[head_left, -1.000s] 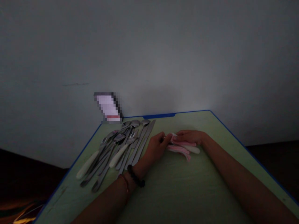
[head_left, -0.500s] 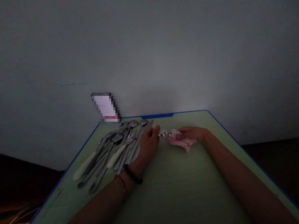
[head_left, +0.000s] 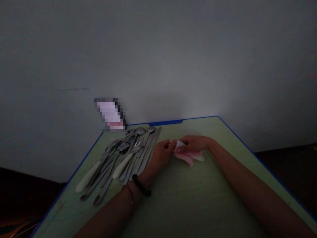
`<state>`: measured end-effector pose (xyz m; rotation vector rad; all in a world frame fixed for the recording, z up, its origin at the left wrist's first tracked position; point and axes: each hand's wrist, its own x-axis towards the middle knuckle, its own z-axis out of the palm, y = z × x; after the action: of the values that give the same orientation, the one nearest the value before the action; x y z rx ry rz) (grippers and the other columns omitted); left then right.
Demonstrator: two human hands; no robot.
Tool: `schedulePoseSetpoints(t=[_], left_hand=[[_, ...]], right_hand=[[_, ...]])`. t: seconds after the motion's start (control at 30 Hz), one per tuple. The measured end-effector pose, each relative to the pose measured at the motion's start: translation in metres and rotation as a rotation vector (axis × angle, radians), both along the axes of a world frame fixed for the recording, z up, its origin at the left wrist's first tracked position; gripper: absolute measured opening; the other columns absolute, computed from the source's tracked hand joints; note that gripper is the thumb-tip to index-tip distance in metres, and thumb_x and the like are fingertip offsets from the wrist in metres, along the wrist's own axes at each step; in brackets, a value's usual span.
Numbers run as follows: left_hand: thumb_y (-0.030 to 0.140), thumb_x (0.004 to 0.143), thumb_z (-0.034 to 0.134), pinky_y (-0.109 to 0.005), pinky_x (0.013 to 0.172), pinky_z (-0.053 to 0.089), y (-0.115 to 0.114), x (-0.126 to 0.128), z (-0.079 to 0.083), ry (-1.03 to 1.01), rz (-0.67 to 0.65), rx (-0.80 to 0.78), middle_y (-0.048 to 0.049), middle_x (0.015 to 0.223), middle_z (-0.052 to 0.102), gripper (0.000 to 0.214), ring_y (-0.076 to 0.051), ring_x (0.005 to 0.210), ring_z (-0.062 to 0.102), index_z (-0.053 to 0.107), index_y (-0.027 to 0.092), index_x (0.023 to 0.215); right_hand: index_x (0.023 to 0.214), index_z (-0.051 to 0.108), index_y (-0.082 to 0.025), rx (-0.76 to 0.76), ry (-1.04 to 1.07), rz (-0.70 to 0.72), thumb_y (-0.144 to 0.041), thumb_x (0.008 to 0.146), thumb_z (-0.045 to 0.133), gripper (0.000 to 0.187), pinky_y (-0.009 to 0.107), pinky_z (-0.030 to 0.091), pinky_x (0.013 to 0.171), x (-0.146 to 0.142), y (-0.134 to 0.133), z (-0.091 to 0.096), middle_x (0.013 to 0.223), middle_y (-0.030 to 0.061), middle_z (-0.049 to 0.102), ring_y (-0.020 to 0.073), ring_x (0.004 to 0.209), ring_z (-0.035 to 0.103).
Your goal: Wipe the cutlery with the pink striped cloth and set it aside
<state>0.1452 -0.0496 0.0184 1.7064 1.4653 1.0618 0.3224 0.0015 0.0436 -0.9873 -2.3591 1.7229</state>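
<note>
My left hand point(head_left: 163, 152) is closed around a piece of metal cutlery point(head_left: 169, 145), of which only a small bit shows between the fingers. Its kind is hidden now. My right hand point(head_left: 194, 143) grips a pink and white cloth point(head_left: 184, 158), bunched up against the left fingertips, with its folds hanging down. A pale rounded end point(head_left: 200, 158) pokes out below the cloth; whether it is a handle or cloth I cannot tell. Left of my left hand lies a pile of cutlery: spoons point(head_left: 123, 146), a white-handled fork point(head_left: 123, 165) and table knives point(head_left: 153, 145).
The green table point(head_left: 188, 205) has a blue edge and stands against a grey wall point(head_left: 173, 59). A blurred-out phone-like device point(head_left: 110, 114) leans on the wall at the back left corner. Another white handle point(head_left: 88, 177) lies at the pile's left side.
My hands have come together. The cloth in my right hand has moved left up to my left fingers and covers the shiny metal that showed between them.
</note>
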Motion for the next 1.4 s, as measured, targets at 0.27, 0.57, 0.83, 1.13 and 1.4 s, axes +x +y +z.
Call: schedulePoseSetpoints(t=[0.27,0.57,0.83,1.13,1.4], left_hand=[[0.053,0.076,0.052,-0.022,0.046,0.026,0.003,-0.004,0.005,-0.168,0.058,-0.027,0.0068,0.046,0.036,0.044,-0.008,0.046,0.034,0.042,0.018,0.050],[0.053,0.077,0.056,-0.019,0.039,0.027,0.009,-0.008,-0.005,-0.444,0.171,-0.066,0.0071,0.042,0.041,0.044,-0.005,0.038,0.034,0.043,0.018,0.054],[0.046,0.079,0.057,-0.015,0.042,0.041,0.004,-0.002,0.003,-0.616,0.039,-0.042,-0.0038,0.093,0.059,0.038,-0.012,0.071,0.060,0.053,0.020,0.106],[0.039,0.084,0.054,-0.019,0.051,0.051,0.002,-0.003,0.005,-0.526,-0.128,0.027,-0.0108,0.122,0.056,0.035,-0.020,0.096,0.061,0.055,0.020,0.113],[0.039,0.077,0.062,-0.017,0.044,0.043,0.003,0.000,0.007,-0.470,-0.029,-0.065,-0.0102,0.095,0.067,0.034,-0.016,0.074,0.063,0.059,0.014,0.099]], right_hand=[[0.081,0.059,-0.014,0.082,0.052,-0.090,-0.057,0.075,0.056,0.044,0.022,0.035,0.057,-0.008,-0.002,-0.005,0.069,-0.0013,0.055,0.0091,0.060,0.044],[0.091,0.062,-0.014,-0.040,0.017,-0.138,-0.053,0.070,0.065,0.045,0.020,0.035,0.053,0.026,0.014,-0.015,0.073,-0.0003,0.059,0.0080,0.058,0.046],[0.087,0.062,-0.013,-0.281,0.158,-0.290,-0.047,0.064,0.072,0.043,0.019,0.036,0.048,0.037,0.016,-0.027,0.065,-0.0019,0.059,0.0069,0.052,0.048],[0.083,0.061,-0.012,-0.381,0.269,-0.330,-0.044,0.061,0.075,0.041,0.018,0.037,0.046,0.038,0.016,-0.027,0.064,-0.0020,0.061,0.0064,0.051,0.051],[0.088,0.062,-0.013,-0.399,0.204,-0.280,-0.041,0.061,0.076,0.042,0.019,0.038,0.050,0.031,0.011,-0.018,0.070,-0.0013,0.062,0.0072,0.055,0.051]])
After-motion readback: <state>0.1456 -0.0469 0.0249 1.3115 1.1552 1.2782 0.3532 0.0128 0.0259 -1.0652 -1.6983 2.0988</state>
